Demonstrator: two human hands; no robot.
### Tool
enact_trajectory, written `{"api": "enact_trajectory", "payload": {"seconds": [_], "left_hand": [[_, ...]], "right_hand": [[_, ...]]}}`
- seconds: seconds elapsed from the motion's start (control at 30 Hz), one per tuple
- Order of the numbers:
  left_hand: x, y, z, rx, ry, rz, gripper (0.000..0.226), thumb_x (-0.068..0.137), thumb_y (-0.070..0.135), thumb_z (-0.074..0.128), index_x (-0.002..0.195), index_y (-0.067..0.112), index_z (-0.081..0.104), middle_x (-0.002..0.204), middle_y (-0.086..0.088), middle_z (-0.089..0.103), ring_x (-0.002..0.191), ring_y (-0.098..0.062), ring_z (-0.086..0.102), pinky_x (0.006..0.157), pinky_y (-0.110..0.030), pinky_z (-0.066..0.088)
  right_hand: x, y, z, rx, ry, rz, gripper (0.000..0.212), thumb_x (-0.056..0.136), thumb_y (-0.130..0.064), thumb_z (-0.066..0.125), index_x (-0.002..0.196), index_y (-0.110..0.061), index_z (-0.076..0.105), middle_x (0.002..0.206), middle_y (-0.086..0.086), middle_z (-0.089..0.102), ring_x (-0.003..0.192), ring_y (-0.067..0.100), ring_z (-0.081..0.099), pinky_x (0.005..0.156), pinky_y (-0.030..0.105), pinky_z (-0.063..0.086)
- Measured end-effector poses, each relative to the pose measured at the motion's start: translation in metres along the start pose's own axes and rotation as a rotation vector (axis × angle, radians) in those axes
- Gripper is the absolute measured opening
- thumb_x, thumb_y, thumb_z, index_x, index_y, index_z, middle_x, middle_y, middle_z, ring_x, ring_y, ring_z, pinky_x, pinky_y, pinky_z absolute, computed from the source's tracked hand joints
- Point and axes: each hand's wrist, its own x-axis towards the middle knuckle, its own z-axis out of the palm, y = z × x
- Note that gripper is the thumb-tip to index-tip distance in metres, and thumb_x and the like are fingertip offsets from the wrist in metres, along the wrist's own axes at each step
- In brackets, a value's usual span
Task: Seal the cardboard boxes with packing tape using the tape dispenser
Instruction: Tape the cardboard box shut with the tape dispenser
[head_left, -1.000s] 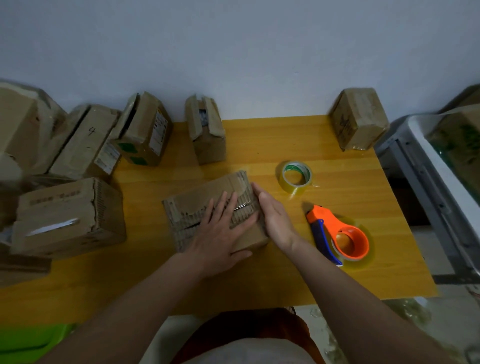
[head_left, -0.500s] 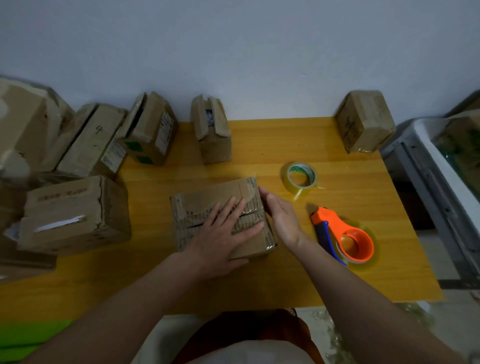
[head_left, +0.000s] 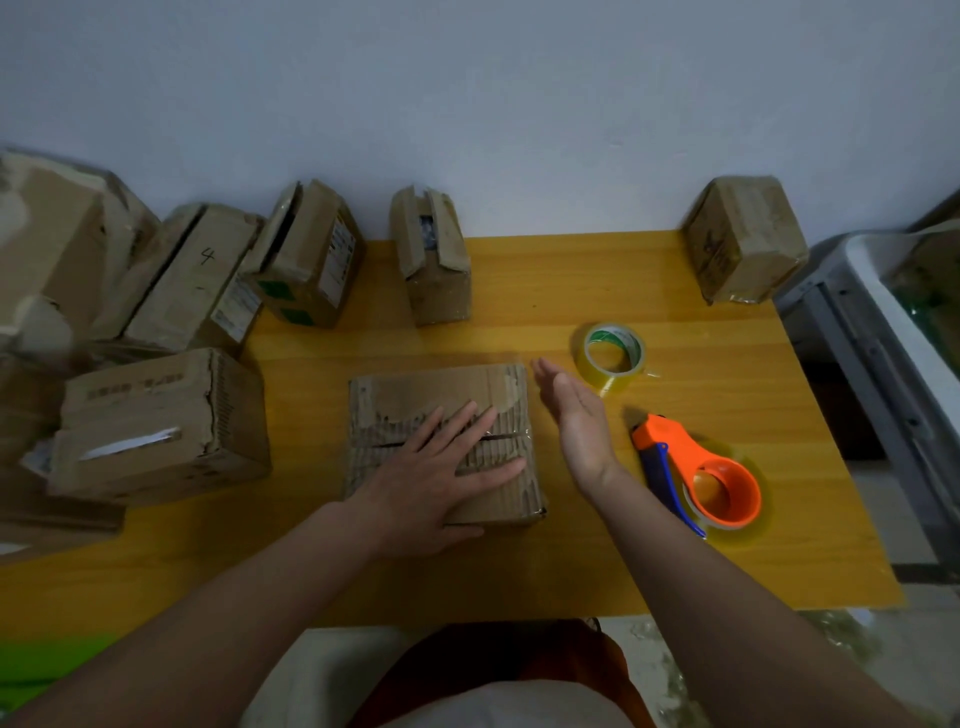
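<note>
- While the left hand (head_left: 441, 483) lies flat with straight, spread fingers on top of the middle box (head_left: 441, 410), the right hand (head_left: 574, 410) stands on edge just beside that box's right side, fingers straight and together, gripping nothing.
- Boxes counted on and around the table (head_left: 675, 566): the middle one, two at the back edge (head_left: 311, 254) (head_left: 434, 254), one at the far right corner (head_left: 743, 239), one marked "4" (head_left: 200, 275), one at the left with a torn side (head_left: 156, 426), plus more stacked at the far left (too blurred to count).
- One loose roll of tape (head_left: 613, 353) lies beyond the right hand; one orange tape dispenser (head_left: 698, 467) lies right of that wrist, untouched.
- The table is yellow wood against a plain pale wall (head_left: 467, 93).
- The middle box's flaps are shut, with a dark seam under the left fingers; one back box (head_left: 434, 254) gapes open, contents unclear.
- A grey bin (head_left: 852, 312) stands at the right.
</note>
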Motion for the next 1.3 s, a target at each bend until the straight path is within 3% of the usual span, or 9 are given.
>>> {"api": "enact_trajectory", "payload": {"seconds": [0.07,0.23,0.47,0.57,0.73,0.93,1.07,1.17,1.3], "left_hand": [[0.0,0.0,0.0,0.007,-0.005,0.002,0.079,0.092,0.064,0.04,0.148,0.049,-0.013,0.155,-0.008,-0.033,0.142,-0.023,-0.033,0.11,-0.043,-0.024],[-0.001,0.0,-0.002,-0.007,-0.03,0.007,0.078,0.093,0.063,0.039,0.148,0.049,-0.014,0.155,-0.007,-0.035,0.14,-0.022,-0.036,0.11,-0.043,-0.026],[-0.001,-0.002,0.001,0.02,-0.006,0.006,0.077,0.092,0.064,0.04,0.15,0.048,-0.009,0.159,-0.01,-0.025,0.144,-0.024,-0.028,0.113,-0.043,-0.023],[-0.001,-0.001,0.001,0.015,-0.015,0.006,0.077,0.092,0.064,0.04,0.149,0.049,-0.011,0.158,-0.009,-0.027,0.143,-0.024,-0.031,0.113,-0.042,-0.024],[-0.001,0.0,0.001,-0.017,-0.037,-0.005,0.077,0.093,0.065,0.037,0.146,0.05,-0.017,0.155,-0.005,-0.035,0.14,-0.021,-0.037,0.112,-0.042,-0.026],[0.0,0.004,0.0,0.007,-0.049,-0.036,0.085,0.092,0.067,0.034,0.146,0.04,-0.026,0.154,-0.006,-0.036,0.14,-0.022,-0.037,0.113,-0.043,-0.024],[0.0,0.007,0.0,0.013,-0.011,-0.097,0.099,0.09,0.071,0.033,0.145,0.018,-0.029,0.158,-0.006,-0.027,0.142,-0.019,-0.032,0.117,-0.041,-0.019],[0.0,0.01,-0.001,0.029,-0.014,-0.116,0.1,0.09,0.071,0.031,0.147,0.013,-0.028,0.157,-0.006,-0.029,0.142,-0.019,-0.032,0.116,-0.042,-0.02],[-0.001,0.011,-0.001,0.012,-0.044,-0.128,0.099,0.091,0.07,0.031,0.144,0.011,-0.028,0.155,-0.006,-0.032,0.142,-0.019,-0.033,0.116,-0.042,-0.02]], "right_hand": [[0.005,-0.008,0.0,0.027,0.097,-0.102,0.031,0.104,-0.014,0.033,0.119,-0.004,0.058,0.119,0.014,0.064,0.115,0.015,0.059,0.103,0.026,0.043],[0.018,-0.013,0.012,0.045,0.011,-0.078,0.035,0.104,-0.018,0.035,0.092,-0.014,0.068,0.094,0.015,0.072,0.103,0.025,0.065,0.097,0.034,0.048],[0.043,-0.017,0.018,-0.021,-0.136,0.059,0.032,0.103,-0.021,0.04,0.095,-0.007,0.067,0.094,0.018,0.071,0.085,0.014,0.067,0.085,0.024,0.052],[0.047,-0.014,0.021,-0.117,-0.176,0.123,0.031,0.101,-0.023,0.044,0.097,-0.004,0.069,0.085,0.006,0.07,0.072,0.005,0.064,0.073,0.021,0.051],[0.041,-0.007,0.016,-0.282,-0.22,0.246,0.062,0.099,-0.055,0.027,0.111,-0.01,0.068,0.109,0.005,0.069,0.103,0.016,0.062,0.094,0.031,0.045],[0.033,0.008,0.017,-0.245,-0.296,0.468,0.116,0.053,-0.102,0.022,0.142,-0.03,0.043,0.138,0.002,0.053,0.126,0.022,0.048,0.112,0.049,0.031],[0.025,-0.003,0.016,-0.207,-0.244,0.49,0.11,0.061,-0.098,0.02,0.149,-0.033,0.03,0.153,-0.002,0.035,0.139,0.019,0.033,0.117,0.045,0.021],[0.011,-0.007,0.029,-0.176,-0.117,0.29,0.07,0.096,-0.063,0.018,0.154,-0.026,0.006,0.16,-0.004,0.014,0.146,0.015,0.014,0.121,0.039,0.011],[0.004,-0.009,0.032,-0.232,-0.18,0.193,0.056,0.104,-0.042,0.021,0.154,-0.023,0.001,0.16,-0.002,0.012,0.146,0.015,0.014,0.119,0.031,0.011]]}}
